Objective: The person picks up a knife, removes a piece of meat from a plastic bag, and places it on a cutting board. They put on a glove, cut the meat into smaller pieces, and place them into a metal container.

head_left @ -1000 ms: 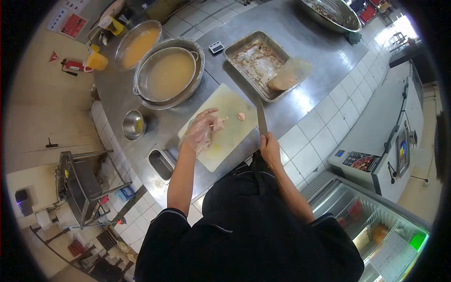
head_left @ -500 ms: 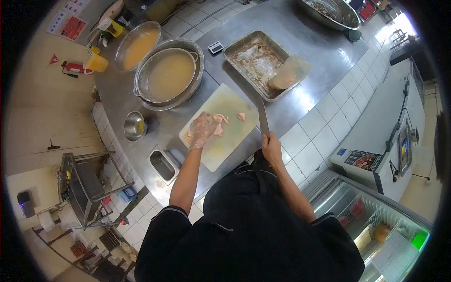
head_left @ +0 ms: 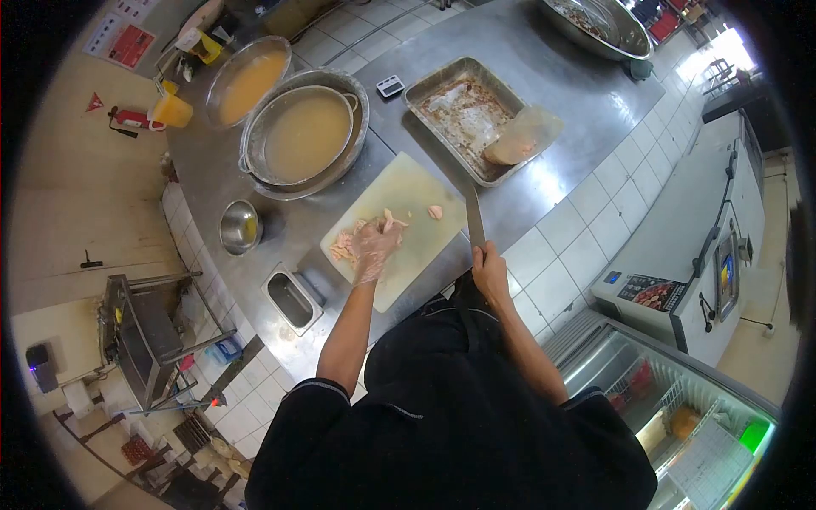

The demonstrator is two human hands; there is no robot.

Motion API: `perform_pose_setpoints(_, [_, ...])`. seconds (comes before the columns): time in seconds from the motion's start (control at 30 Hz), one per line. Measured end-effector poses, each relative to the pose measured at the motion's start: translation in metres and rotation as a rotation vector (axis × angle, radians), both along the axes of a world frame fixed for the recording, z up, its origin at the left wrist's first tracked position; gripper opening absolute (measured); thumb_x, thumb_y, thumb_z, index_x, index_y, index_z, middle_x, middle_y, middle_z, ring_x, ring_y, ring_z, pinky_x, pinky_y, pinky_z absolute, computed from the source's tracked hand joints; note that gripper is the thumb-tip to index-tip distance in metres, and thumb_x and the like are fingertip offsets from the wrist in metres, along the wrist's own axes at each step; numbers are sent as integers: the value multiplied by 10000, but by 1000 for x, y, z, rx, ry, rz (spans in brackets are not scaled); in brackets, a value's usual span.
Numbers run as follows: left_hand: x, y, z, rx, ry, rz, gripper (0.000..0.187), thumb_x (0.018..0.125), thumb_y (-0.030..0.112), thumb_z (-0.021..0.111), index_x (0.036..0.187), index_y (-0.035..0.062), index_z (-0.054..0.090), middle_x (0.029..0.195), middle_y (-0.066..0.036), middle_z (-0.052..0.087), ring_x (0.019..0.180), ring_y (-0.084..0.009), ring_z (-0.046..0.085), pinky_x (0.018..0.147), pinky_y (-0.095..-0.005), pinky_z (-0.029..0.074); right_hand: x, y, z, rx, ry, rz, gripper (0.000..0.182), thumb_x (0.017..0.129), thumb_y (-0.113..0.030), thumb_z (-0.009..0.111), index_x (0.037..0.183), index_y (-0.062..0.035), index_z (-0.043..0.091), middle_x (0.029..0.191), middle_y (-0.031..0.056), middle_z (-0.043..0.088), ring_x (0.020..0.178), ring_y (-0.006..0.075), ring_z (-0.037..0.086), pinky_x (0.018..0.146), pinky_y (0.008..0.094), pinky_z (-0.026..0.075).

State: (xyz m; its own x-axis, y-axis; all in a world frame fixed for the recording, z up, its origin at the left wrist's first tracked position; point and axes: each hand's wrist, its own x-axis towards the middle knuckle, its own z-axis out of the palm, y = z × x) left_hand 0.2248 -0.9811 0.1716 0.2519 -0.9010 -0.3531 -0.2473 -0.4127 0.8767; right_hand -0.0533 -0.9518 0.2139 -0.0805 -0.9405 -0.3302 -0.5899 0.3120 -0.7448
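Observation:
My left hand (head_left: 376, 245), in a clear plastic glove, is closed over pieces of raw meat (head_left: 389, 223) on the pale cutting board (head_left: 425, 255). The fingers partly hide what they hold. Left of it lies a pile of small pale meat pieces (head_left: 343, 245). A single pink piece (head_left: 435, 212) rests apart, toward the board's right side. My right hand (head_left: 489, 268) grips the handle of a large knife (head_left: 474, 217), its blade pointing away from me beside the board's right edge.
Beyond the board stand a metal tray (head_left: 416, 95) holding a bag (head_left: 520, 140), a small scale (head_left: 390, 86) and a basin of cloudy liquid (head_left: 361, 127). A small steel bowl (head_left: 229, 242) and a rectangular metal container (head_left: 293, 299) are at left.
My left hand has shifted right across the board, over the larger meat pieces, uncovering the pile at left. The right hand and knife have barely moved.

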Motion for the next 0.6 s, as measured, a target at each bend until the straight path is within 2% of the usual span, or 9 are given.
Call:
perform_pose_setpoints(0.07, [0, 2, 10, -51, 302, 40, 181, 943, 203, 639, 946, 22, 654, 806, -55, 653, 813, -116, 649, 642, -303, 515, 0, 0, -1, -17, -2, 1, 265, 1006, -238, 522, 1009, 26, 548, 897, 336, 644, 887, 542, 608, 747, 576, 462])
perform_pose_setpoints(0.17, [4, -2, 19, -34, 536, 98, 160, 979, 195, 624, 978, 35, 623, 802, -5, 603, 809, -112, 602, 642, -271, 501, 0, 2, -6, -45, 4, 8, 267, 1003, -238, 526, 1017, 27, 548, 910, 333, 645, 893, 541, 609, 748, 574, 463])
perform_pose_setpoints(0.27, [-14, 1, 87, -52, 594, 205, 257, 1018, 275, 607, 867, 68, 585, 673, -9, 555, 605, -121, 543, 624, -290, 475, 1, 1, -6, -44, 15, 17, 262, 1000, -234, 530, 1018, 27, 549, 913, 329, 647, 898, 537, 611, 750, 570, 466])
perform_pose_setpoints(0.37, [6, -8, 66, -57, 766, 230, 240, 1015, 270, 612, 873, 80, 572, 686, -10, 530, 632, -137, 532, 617, -309, 471, 2, 2, -9, -68, -11, 20, 258, 997, -229, 532, 1011, 28, 548, 903, 324, 646, 890, 535, 610, 745, 567, 467])
perform_pose_setpoints(0.47, [10, -12, 61, -88, 1051, 264, 215, 1011, 256, 612, 875, 97, 565, 714, -22, 529, 671, -152, 529, 615, -324, 473, 4, 3, -8, -73, -20, 22, 260, 995, -227, 533, 1002, 32, 546, 888, 319, 645, 875, 536, 608, 736, 564, 468])
perform_pose_setpoints(0.57, [18, -12, 51, -47, 1050, 172, 192, 992, 242, 630, 933, 64, 589, 840, -61, 585, 769, -184, 592, 715, -304, 498, 5, 6, -12, -116, -15, 11, 263, 995, -227, 540, 982, 36, 541, 860, 318, 643, 843, 537, 609, 711, 552, 470])
perform_pose_setpoints(0.6, [19, -13, 54, -79, 1082, 48, 163, 987, 218, 627, 951, 63, 592, 846, -64, 592, 773, -186, 600, 711, -310, 505, 5, 7, -13, -123, -16, 6, 264, 996, -226, 548, 967, 36, 537, 849, 321, 641, 833, 534, 613, 695, 542, 471])
